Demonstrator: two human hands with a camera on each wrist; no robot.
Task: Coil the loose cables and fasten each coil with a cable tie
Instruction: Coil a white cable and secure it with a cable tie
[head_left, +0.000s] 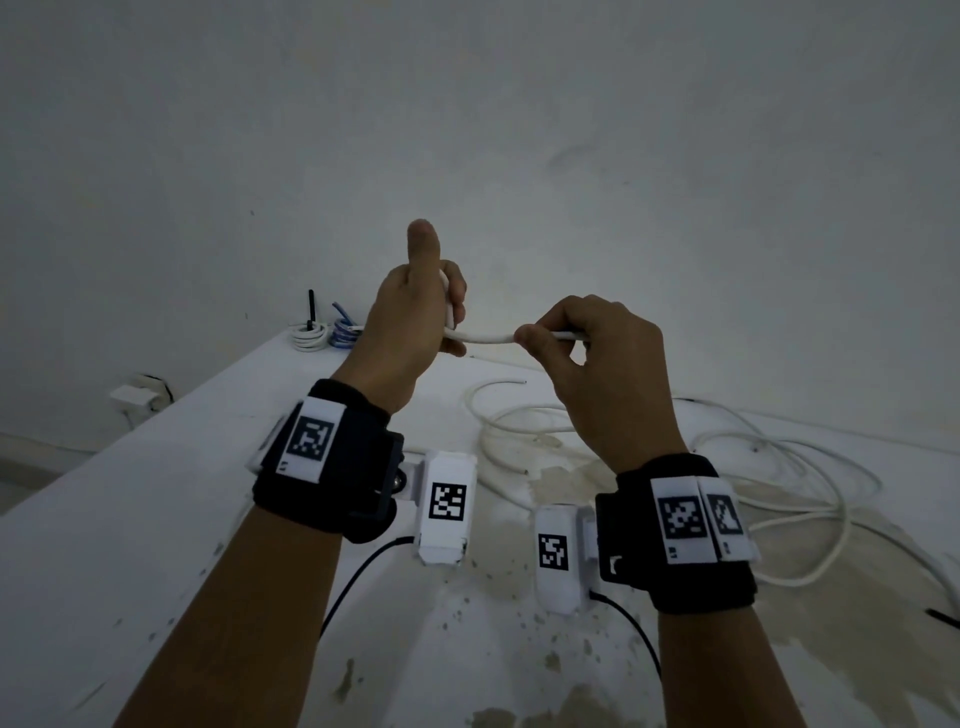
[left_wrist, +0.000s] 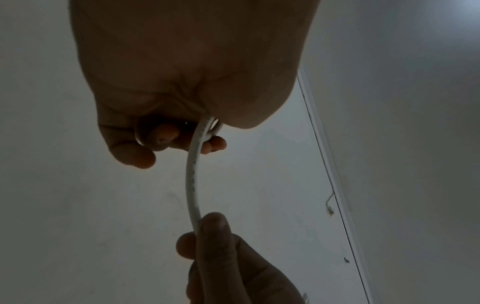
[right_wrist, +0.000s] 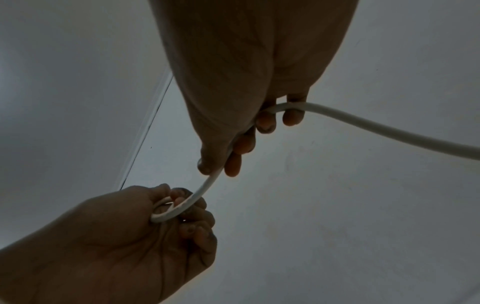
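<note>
Both hands are raised above the white table (head_left: 156, 493). My left hand (head_left: 415, 322) grips a small loop of white cable (head_left: 488, 338) in its curled fingers, thumb sticking up. My right hand (head_left: 576, 343) pinches the same cable a short way to the right, and the cable runs on through its fingers. In the left wrist view the cable (left_wrist: 193, 176) arcs from the left fingers (left_wrist: 166, 137) down to the right hand (left_wrist: 213, 242). The right wrist view shows the loop (right_wrist: 168, 209) inside the left hand (right_wrist: 145, 222), with the cable trailing off right (right_wrist: 389, 131).
Loose white cable (head_left: 753, 467) sprawls in loops over the table's right half. Two tied coils, one white (head_left: 310, 335) and one blue (head_left: 345, 332), sit at the far corner. A black cable tie (head_left: 943, 617) lies at the right edge. A wall stands close behind.
</note>
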